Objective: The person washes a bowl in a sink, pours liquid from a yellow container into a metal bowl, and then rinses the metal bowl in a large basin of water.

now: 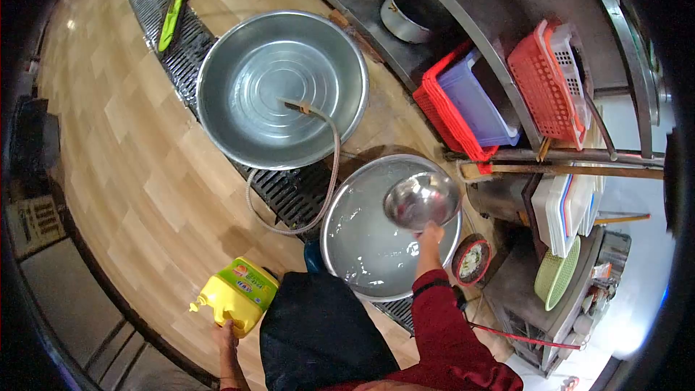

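Observation:
My left hand [227,334] is wrapped round the handle of a yellow jug [233,295] with a green label, tilted at the lower left. Over the large basin of cloudy water [369,246], my right hand [430,233] grips a shiny metal bowl [422,201] by its near edge. The bowl's inside faces up and it looks empty. Beyond stands a second, wider metal basin [246,116], where the end of a hose [334,166] lies in shallow clear water.
A floor drain grate [289,192] runs beneath the basins. Right of them are a red-rimmed bowl [471,261], a shelf with pots [405,22], red baskets [539,80] and a green basket [557,275]. A bright green tool [171,20] lies at the upper left.

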The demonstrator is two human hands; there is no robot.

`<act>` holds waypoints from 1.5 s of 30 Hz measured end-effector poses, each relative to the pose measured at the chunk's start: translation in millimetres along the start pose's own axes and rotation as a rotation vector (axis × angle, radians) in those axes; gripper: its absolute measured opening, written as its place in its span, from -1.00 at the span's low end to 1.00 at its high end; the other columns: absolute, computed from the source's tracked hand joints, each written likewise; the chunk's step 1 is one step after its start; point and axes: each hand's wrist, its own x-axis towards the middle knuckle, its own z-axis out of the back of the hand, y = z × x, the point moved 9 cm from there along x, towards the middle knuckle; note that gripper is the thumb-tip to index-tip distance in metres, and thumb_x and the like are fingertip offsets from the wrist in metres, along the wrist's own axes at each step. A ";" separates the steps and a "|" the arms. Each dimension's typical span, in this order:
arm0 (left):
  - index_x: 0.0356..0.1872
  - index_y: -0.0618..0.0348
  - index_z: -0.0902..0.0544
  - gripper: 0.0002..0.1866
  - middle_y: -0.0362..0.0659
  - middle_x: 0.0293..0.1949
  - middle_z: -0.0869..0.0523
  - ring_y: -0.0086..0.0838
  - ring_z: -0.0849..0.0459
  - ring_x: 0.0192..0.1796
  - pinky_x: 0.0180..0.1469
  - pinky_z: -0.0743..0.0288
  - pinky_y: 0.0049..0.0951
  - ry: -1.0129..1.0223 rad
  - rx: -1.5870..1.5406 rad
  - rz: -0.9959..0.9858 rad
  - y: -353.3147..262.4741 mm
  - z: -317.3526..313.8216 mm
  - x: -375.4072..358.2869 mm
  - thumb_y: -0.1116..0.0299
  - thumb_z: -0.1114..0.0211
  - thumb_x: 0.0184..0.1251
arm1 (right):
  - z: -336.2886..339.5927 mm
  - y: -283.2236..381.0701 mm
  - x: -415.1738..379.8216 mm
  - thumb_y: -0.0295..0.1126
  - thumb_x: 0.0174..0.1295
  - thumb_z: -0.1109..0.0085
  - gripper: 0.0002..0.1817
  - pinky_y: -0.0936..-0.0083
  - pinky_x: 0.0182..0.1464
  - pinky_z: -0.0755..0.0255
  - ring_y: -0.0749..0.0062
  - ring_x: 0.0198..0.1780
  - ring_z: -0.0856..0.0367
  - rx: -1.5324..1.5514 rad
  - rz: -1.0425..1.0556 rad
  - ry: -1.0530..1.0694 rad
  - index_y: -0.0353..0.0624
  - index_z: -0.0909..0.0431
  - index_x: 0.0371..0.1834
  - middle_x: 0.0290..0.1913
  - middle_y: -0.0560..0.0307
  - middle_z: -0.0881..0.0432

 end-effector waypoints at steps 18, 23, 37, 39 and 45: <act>-0.19 0.38 -0.52 -0.73 -0.10 -0.35 -0.61 -0.44 -0.59 -0.42 -0.38 -0.47 -0.49 0.272 0.006 -0.041 -99.1 16.6 123.1 0.50 -0.20 0.03 | -121.8 -234.2 -205.7 -0.17 0.17 -0.05 -0.55 0.30 -0.41 -0.55 0.08 -0.35 -0.65 -0.118 -0.245 0.707 -0.28 -0.35 0.01 -0.22 -0.21 -0.58; -0.20 0.39 -0.52 -0.72 -0.11 -0.38 -0.61 -0.45 -0.58 -0.45 -0.43 -0.45 -0.49 0.236 -0.017 -0.068 -107.6 46.3 137.4 0.45 -0.17 0.04 | -233.0 -206.3 -291.7 -0.21 0.22 0.01 -0.57 0.43 -0.50 -0.53 0.23 -0.45 -0.63 -0.214 -0.120 0.875 -0.24 -0.34 0.07 -0.19 -0.18 -0.57; -0.18 0.23 -0.46 -0.78 -0.19 -0.54 -0.54 -0.60 -0.43 -0.71 -0.78 -0.20 -0.61 -0.137 -0.126 0.186 -63.6 70.8 138.5 0.45 -0.10 0.12 | -450.8 -234.4 -260.4 -0.12 0.24 0.11 -0.54 0.05 0.13 -0.25 0.01 0.12 -0.36 0.442 -0.443 0.706 -0.28 -0.24 0.03 0.04 -0.13 -0.38; -0.18 0.24 -0.46 -0.78 -0.18 -0.53 -0.54 -0.58 -0.44 -0.69 -0.76 -0.23 -0.60 -0.109 -0.134 0.175 -55.4 77.2 140.5 0.46 -0.11 0.12 | -451.4 -229.5 -252.5 -0.12 0.23 0.10 -0.52 -0.03 0.24 -0.08 -0.01 0.17 -0.30 0.502 -0.395 0.694 -0.28 -0.23 0.06 0.12 -0.13 -0.32; -0.24 0.31 -0.48 -0.75 -0.13 -0.51 -0.56 -0.50 -0.49 -0.66 -0.71 -0.32 -0.54 -0.212 -0.071 0.161 -34.5 105.9 139.8 0.45 -0.16 0.01 | -454.0 -210.2 -249.4 -0.11 0.28 0.17 -0.47 -0.04 0.32 0.03 0.07 0.30 -0.14 0.754 -0.416 0.769 -0.24 -0.15 0.20 0.25 -0.01 -0.17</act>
